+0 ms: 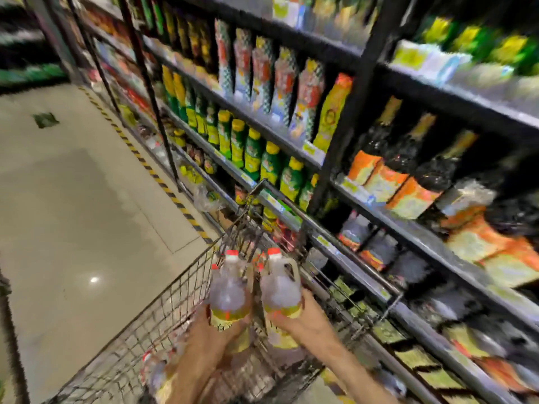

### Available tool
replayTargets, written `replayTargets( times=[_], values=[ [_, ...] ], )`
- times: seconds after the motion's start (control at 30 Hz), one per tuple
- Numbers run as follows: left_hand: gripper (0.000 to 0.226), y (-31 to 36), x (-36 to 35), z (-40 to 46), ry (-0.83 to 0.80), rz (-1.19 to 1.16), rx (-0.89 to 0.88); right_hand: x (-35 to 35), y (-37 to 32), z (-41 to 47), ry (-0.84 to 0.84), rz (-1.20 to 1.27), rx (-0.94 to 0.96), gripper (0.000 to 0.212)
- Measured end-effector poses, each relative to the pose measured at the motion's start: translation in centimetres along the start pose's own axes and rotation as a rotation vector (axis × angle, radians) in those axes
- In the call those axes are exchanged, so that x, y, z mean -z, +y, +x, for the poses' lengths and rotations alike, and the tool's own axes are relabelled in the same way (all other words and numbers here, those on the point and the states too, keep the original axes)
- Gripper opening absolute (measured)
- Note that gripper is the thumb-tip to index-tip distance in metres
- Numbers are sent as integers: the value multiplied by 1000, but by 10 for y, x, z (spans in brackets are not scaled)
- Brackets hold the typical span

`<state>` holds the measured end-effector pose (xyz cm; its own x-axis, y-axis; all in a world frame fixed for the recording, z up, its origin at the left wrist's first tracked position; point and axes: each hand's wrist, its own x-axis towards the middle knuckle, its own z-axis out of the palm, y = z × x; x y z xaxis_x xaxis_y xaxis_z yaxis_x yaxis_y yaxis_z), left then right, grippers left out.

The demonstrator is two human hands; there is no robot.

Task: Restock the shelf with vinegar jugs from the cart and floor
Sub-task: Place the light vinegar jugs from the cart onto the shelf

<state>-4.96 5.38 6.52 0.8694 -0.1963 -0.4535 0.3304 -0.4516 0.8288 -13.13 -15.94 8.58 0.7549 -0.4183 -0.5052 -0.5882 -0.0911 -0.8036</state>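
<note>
This is a grocery shop aisle. Dark metal shelves (344,158) run along the right, packed with rows of bottles (250,150) and pouches (262,80), with price tags (309,148) on their front edges. A wire shopping cart (175,301) stands beside them on a tiled floor (73,199) marked with striped tape (151,170).

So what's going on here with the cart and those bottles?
A person is restocking in a store aisle. The left hand grips one red-capped vinegar jug and the right hand grips another jug, both held upright above the wire cart. More jugs lie in the cart. The shelves on the right are packed with bottles; neither held jug has reached them yet.
</note>
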Motion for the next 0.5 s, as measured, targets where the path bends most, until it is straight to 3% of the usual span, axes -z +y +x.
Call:
replayTargets(
  times=[0.07,0.23,0.37,0.5],
  values=[
    [91,26,-15,-15,-23,5,-43,27,-2,-22,50,54,29,78],
    [118,74,-67,-53,-137,-17,-140,98,7,-75,168,160,137,73],
    [121,100,-124,-89,-224,56,-208,159,36,-115,259,221,133,90],
    [96,127,-185,-137,-337,45,-241,217,66,-169,345,263,126,85]
  ],
)
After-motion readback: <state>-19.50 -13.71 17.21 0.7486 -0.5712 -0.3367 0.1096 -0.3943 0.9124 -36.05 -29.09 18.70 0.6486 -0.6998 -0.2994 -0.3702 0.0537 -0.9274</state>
